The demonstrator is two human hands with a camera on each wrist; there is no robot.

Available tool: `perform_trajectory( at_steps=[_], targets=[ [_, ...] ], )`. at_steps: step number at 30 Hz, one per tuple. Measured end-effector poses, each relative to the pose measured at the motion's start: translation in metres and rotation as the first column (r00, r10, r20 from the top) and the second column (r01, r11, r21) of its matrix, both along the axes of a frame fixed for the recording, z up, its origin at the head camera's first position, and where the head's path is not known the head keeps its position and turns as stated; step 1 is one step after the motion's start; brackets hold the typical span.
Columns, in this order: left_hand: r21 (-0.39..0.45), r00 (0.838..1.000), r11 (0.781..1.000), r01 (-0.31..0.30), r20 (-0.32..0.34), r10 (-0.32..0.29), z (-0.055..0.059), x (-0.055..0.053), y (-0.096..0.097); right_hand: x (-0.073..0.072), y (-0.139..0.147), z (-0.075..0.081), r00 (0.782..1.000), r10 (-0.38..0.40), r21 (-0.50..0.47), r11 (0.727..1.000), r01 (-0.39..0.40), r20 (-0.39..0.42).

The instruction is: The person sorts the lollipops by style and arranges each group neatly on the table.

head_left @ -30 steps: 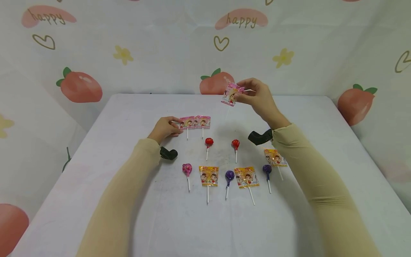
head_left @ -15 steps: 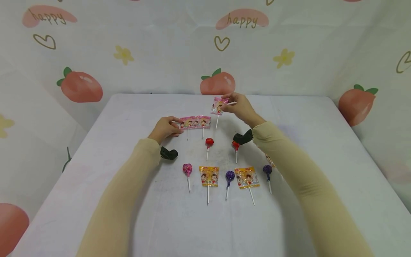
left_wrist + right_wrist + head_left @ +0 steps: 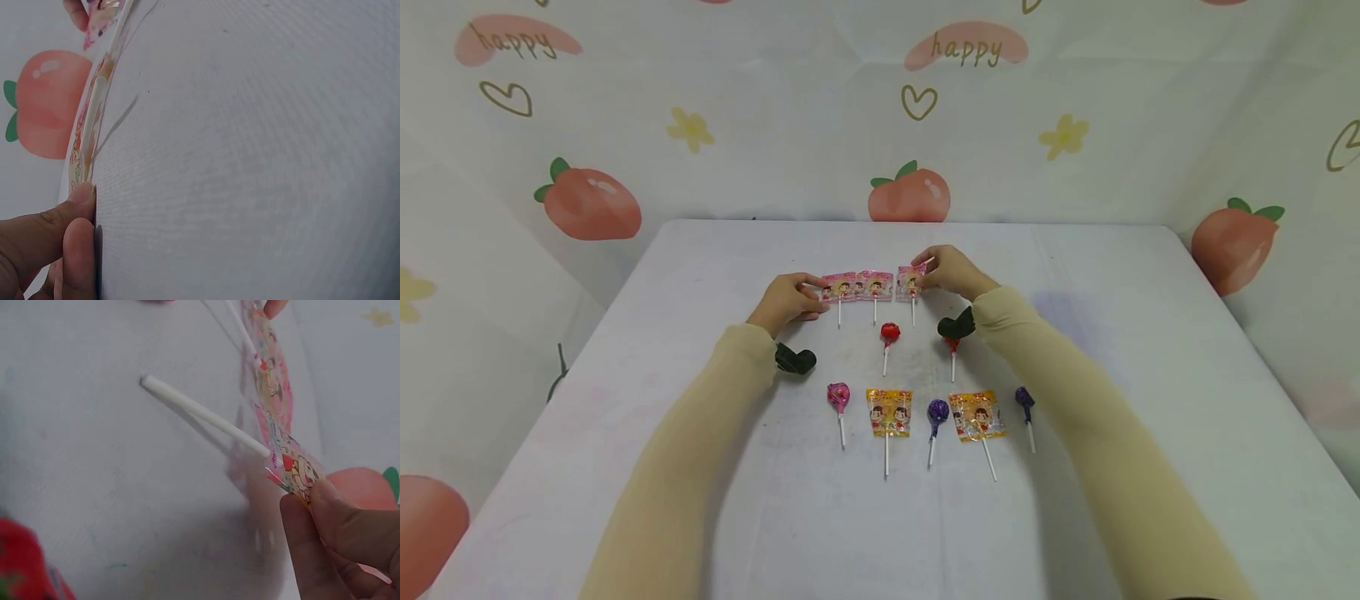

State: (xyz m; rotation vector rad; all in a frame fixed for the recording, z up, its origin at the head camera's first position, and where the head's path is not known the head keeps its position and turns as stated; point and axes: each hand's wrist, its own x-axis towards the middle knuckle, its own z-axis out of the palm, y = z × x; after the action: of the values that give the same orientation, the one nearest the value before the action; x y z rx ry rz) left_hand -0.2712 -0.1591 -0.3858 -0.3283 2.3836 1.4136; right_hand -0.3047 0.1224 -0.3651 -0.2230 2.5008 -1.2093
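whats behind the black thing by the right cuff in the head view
A red lollipop: its white stick and a bit of red show below the black thing; its top is covered.

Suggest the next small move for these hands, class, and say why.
Probably the right hand should release its pink packet: finger and thumb pinch it, and it lines up beside two other pink packets, all sticks pointing the same way.

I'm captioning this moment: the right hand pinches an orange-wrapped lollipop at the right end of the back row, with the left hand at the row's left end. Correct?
Not quite: the head view shows that the lollipop pinched by the right hand is pink-wrapped, not orange. The rest stands, including the left hand at the other end.
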Motion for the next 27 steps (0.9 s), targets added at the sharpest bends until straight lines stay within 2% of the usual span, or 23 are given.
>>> perform_trajectory(
  at_steps=[9,27],
  targets=[
    [-0.011,1.0,1.0,0.006,0.001,-0.006,0.0001,-0.0001,0.0003,-0.0051,-0.0041,-0.0064,1.0,0.008,0.106,0.994,-0.009,0.008],
    [0.008,1.0,1.0,0.01,-0.002,-0.01,-0.0006,-0.0001,-0.0009,-0.005,-0.0082,-0.0035,1.0,-0.029,0.155,0.987,0.03,-0.007]
  ],
)
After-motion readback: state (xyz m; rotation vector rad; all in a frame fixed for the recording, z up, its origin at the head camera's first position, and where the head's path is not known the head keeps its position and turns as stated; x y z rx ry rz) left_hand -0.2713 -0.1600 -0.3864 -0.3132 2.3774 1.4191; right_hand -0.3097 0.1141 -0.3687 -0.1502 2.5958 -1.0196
